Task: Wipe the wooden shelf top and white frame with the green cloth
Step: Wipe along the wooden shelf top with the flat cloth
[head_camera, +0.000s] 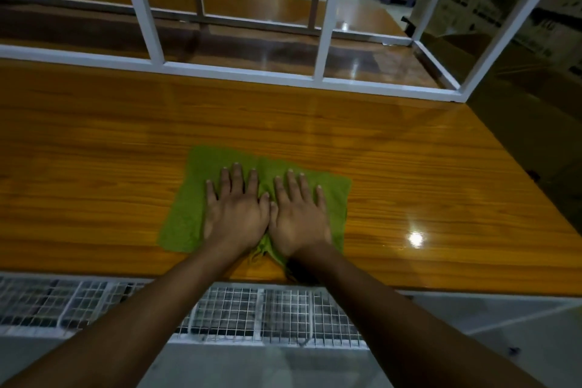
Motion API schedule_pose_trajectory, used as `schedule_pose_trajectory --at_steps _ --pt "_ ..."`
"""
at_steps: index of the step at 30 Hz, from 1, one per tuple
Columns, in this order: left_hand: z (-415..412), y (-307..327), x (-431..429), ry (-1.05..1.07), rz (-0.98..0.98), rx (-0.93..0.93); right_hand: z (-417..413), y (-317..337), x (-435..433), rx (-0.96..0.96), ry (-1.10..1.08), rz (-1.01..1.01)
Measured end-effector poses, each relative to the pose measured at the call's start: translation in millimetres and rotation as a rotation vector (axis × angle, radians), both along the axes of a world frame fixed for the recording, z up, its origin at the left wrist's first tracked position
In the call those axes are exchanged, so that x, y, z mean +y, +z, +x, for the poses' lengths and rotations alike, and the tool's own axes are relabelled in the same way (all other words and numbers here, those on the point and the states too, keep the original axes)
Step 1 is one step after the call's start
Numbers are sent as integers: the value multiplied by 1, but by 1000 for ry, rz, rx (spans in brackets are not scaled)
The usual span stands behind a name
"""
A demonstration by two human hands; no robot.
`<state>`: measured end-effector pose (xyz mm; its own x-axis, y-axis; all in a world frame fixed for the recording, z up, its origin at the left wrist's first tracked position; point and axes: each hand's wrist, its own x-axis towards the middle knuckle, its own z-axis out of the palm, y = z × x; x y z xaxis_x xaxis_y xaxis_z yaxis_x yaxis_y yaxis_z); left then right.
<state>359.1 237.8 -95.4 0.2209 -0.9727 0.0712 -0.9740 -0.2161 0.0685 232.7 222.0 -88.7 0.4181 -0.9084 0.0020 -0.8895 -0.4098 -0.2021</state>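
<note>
Green cloth (189,217) spread flat on wooden shelf top (94,142), near front edge, middle of view. Left hand (234,214) and right hand (297,217) side by side on cloth, palms down, fingers straight and spread, thumbs touching; both flat, gripping nothing. White frame (239,72) along shelf top's far edge, uprights rising. Wire mesh rack (267,315) below front edge.

Colour and pattern reference
The green cloth (185,220) is uniform bright green, unprinted. The wooden shelf top (94,151) is glossy orange-brown with darker grain lines running left to right. The white frame (239,74) is plain white. The wire mesh (277,315) is white, square-grid pattern. The floor (283,365) is plain grey.
</note>
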Motion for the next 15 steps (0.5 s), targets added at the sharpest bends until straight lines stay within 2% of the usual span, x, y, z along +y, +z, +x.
schedule_pose_trajectory --at_steps 7,15 --pt "-66 8 -4 14 46 -2 -62 0 -10 4 -5 1" --pt "-168 12 -29 -139 57 71 -165 -2 -16 1 -164 -62"
